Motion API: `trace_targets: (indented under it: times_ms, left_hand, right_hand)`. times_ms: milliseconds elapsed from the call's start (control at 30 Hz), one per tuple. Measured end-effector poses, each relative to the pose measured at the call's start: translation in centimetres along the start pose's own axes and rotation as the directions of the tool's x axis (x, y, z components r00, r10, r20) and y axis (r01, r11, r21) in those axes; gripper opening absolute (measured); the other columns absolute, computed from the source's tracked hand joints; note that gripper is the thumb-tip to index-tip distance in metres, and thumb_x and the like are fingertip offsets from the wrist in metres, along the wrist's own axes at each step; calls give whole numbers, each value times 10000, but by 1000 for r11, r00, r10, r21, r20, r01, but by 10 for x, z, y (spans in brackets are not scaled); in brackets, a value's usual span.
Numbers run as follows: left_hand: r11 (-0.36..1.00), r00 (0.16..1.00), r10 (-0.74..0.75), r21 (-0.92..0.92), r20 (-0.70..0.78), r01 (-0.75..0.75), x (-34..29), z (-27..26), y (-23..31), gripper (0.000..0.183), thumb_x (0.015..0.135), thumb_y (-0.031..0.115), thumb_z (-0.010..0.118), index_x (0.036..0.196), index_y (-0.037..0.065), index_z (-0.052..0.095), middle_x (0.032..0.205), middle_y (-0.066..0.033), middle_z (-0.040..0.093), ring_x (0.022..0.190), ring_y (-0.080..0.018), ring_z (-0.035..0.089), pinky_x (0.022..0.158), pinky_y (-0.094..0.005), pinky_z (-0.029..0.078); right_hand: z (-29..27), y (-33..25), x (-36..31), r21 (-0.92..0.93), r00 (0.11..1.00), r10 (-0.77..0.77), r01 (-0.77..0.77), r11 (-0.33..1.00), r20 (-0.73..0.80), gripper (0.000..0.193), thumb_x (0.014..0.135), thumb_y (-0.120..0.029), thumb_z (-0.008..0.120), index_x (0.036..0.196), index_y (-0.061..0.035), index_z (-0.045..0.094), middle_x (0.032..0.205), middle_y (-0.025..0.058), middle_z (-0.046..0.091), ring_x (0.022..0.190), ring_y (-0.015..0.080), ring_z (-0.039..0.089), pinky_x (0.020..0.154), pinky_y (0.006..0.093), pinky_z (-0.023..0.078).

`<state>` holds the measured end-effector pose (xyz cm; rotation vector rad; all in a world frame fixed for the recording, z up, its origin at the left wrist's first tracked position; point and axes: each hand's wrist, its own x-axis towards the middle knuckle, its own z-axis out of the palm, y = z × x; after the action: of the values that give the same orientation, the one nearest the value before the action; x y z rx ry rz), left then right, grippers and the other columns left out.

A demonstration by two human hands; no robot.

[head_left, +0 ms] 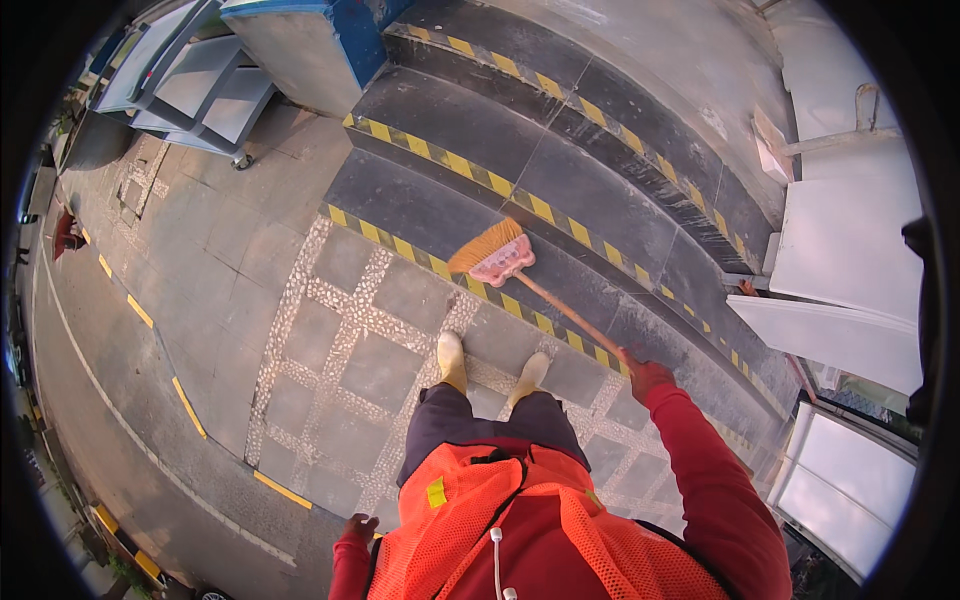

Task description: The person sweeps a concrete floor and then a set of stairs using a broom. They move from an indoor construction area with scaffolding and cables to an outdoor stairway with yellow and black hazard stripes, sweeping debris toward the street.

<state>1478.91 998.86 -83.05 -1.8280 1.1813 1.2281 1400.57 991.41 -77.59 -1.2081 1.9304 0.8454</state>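
My right hand point(650, 377) is closed round the wooden handle of a broom point(565, 312), with that arm stretched forward. The broom's head has tan-orange bristles point(487, 243) and a pink patterned base. It is over the lowest dark step, close to the yellow-and-black striped edge point(440, 266). My left hand point(357, 528) hangs low beside my body with nothing in it, its fingers loosely apart. Just before the steps, my light-coloured boots point(452, 358) stand on paving.
Several dark tiled steps point(440, 110) with striped edges rise ahead. A grey wheeled cart point(200, 90) stands at the far left beside a blue-and-white pillar point(300, 50). White panels point(850, 260) are on the right. A road point(130, 400) with a yellow-marked kerb runs along the left.
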Motion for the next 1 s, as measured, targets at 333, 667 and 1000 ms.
trace_targets:
  times_ms: [333,667,1000]
  left_hand:
    - [824,795,473,-128,-379,-551,111,-200,187,369,958,240,653,1251,19,607,860,-111,692,801,-204,636,769,-361,521]
    - [586,513,778,127,-362,-800,68,-242,348,447,944,256,673,1323,33,589,1014,-82,716,917,-195,657,851,-351,521]
    - [905,997,79,420,-1,-72,-69,50,85,633,833,479,727,1289,51,633,1163,-215,718,1119,-336,679,994,-435,517]
  right_hand:
    - [103,72,-241,5,947,277,-280,960,-165,597,986,-257,578,1548,-290,377,815,195,686,716,382,697,692,507,565]
    - [162,77,-61,94,940,36,-4,996,-339,580,1026,-269,501,1565,-373,314,997,169,707,826,359,719,733,471,578]
    - [308,387,-244,242,956,295,-285,927,-6,520,1005,-283,527,1515,-291,425,837,185,717,780,393,708,731,507,566]
